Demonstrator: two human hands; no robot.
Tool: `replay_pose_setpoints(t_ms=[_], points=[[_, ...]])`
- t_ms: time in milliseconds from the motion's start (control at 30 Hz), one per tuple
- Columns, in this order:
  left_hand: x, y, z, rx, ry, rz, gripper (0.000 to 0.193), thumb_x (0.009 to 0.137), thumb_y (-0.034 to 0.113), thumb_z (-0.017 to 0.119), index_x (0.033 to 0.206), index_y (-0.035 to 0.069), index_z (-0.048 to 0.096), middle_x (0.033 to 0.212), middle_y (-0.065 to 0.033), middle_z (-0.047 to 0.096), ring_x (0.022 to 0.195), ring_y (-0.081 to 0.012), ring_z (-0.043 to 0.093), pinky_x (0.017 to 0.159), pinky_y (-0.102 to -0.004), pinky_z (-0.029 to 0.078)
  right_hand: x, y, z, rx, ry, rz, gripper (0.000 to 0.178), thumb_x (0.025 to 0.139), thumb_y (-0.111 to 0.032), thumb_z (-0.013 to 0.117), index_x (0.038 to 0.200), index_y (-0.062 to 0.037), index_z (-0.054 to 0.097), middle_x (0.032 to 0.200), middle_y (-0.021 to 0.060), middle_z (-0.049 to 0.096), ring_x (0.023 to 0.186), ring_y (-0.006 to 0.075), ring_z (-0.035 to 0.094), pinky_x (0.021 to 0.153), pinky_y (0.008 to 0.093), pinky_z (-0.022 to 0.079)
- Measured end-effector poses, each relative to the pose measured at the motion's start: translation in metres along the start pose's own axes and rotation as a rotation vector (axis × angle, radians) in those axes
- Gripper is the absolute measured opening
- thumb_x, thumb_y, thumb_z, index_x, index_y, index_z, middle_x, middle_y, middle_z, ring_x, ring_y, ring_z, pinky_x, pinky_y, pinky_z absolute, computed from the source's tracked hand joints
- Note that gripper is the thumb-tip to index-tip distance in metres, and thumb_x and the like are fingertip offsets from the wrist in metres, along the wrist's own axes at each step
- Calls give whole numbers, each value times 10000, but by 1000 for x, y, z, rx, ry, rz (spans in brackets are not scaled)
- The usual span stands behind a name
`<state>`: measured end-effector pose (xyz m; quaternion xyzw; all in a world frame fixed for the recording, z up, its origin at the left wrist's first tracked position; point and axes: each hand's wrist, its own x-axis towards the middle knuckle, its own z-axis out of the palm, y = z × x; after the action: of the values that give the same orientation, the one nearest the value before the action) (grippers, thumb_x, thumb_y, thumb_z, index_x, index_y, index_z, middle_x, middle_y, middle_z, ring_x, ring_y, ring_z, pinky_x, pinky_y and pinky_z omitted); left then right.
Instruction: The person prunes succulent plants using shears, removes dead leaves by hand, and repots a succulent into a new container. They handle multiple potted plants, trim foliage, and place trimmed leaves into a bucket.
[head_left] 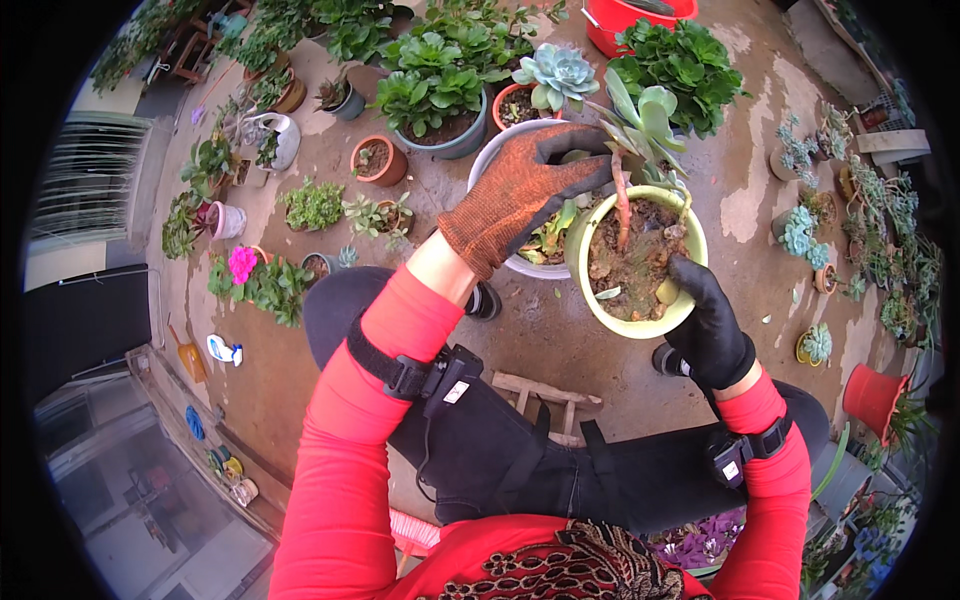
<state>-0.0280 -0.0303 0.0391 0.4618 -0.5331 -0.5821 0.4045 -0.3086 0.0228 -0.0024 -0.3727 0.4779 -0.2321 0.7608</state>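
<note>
My right hand (712,320), in a black glove, grips the rim of a pale yellow-green pot (578,250), with the thumb over the inside edge. The pot is tilted toward me, showing brown soil (635,265) with a few loose leaves. A succulent (655,125) with a bare reddish stem and thick grey-green leaves rises from the soil. My left hand (535,185), in an orange-brown glove with dark fingers, closes its thumb and fingers at the upper stem; the fingertips are partly hidden. Below the pot stands a large whitish planter (482,165) with leafy bits inside.
Potted plants crowd the far side, among them a broad blue-grey pot (450,145), a terracotta pot (380,162) and a red tub (605,30). A low wooden frame (545,400) lies between my legs. A spray bottle (224,350) is at left, a red pot (872,402) at right.
</note>
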Motion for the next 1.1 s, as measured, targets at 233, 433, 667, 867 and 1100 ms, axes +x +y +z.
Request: replay_pose_setpoints(t_ms=[233, 433, 667, 867, 1100], points=[[-3, -6, -16, 957, -56, 575, 376, 1070, 196, 422, 1333, -42, 548, 1378, -158, 561, 1225, -231, 572, 1038, -362, 466, 13, 18, -11, -315, -198, -473, 707, 827, 202, 518, 1448, -121, 424, 1320, 141, 462, 1090, 215, 578, 854, 307, 535], [-18, -18, 0, -245, -80, -172, 686, 1047, 535, 375, 1522, 43, 321, 1499, -153, 440, 1344, -244, 487, 1123, -376, 409, 4, -15, 14, -392, -100, -646, 510, 927, -16, 546, 1420, -83, 431, 1266, 115, 518, 1029, 163, 598, 846, 282, 538], [-33, -22, 23, -634, -117, -472, 652, 1031, 411, 526, 1556, 130, 262, 1480, -95, 444, 1311, -206, 515, 1088, -376, 453, 11, -41, 46, 101, 33, -273, 638, 957, -270, 664, 1443, -9, 344, 1297, 126, 530, 1121, 157, 579, 920, 303, 513], [-25, -23, 19, -759, -2, -281, 568, 1019, 411, 495, 1487, 109, 380, 1435, -156, 508, 1290, -305, 545, 1089, -466, 464, 17, -27, 54, -5, 8, -404, 815, 911, -411, 710, 1470, 22, 305, 1377, 208, 435, 1279, 263, 473, 1061, 391, 426], [-24, -15, 2, -568, 85, -104, 508, 1040, 388, 367, 1457, 103, 428, 1429, -137, 528, 1288, -318, 548, 1051, -526, 483, 8, -30, 44, 200, -124, -412, 711, 992, -337, 620, 1494, 41, 287, 1402, 163, 450, 1295, 233, 485, 1046, 368, 459]])
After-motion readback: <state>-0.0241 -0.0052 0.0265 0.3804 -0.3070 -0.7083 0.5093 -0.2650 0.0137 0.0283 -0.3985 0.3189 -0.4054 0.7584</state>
